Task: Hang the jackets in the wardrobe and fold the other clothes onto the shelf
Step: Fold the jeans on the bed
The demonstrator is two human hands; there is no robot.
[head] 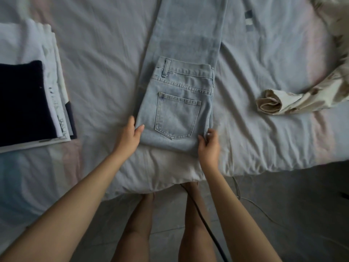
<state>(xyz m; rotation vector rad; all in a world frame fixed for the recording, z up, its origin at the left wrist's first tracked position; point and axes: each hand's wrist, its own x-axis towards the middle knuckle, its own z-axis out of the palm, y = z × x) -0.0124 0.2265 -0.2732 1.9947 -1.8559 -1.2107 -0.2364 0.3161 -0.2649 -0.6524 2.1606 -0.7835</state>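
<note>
View from the head camera, looking down at a bed (94,63) covered in a pale, creased sheet. At far left, a stack of folded clothes (54,87) lay on the sheet, with a dark navy piece (22,99) on top and white and printed pieces showing at its right edge. Just right of the stack and apart from it, the left hand (132,133) grasped the near left corner of the light blue jeans (179,103), its thumb lying on top of the denim and the other fingers at the side edge. The jeans lay in the middle of the bed, near its front edge. Their seat was folded back over the legs with the back pocket (176,118) facing up and the waistband pointing away, while the legs ran on to the far edge of the view. The right hand (208,146) pinched the near right corner of the fold, its fingers curled over the cloth. Further right, well apart from the jeans, a cream patterned garment (302,99) lay crumpled, one rolled sleeve end toward the centre. Below, a black cable (204,220) crossed the grey floor (292,214) between the person's legs.
</note>
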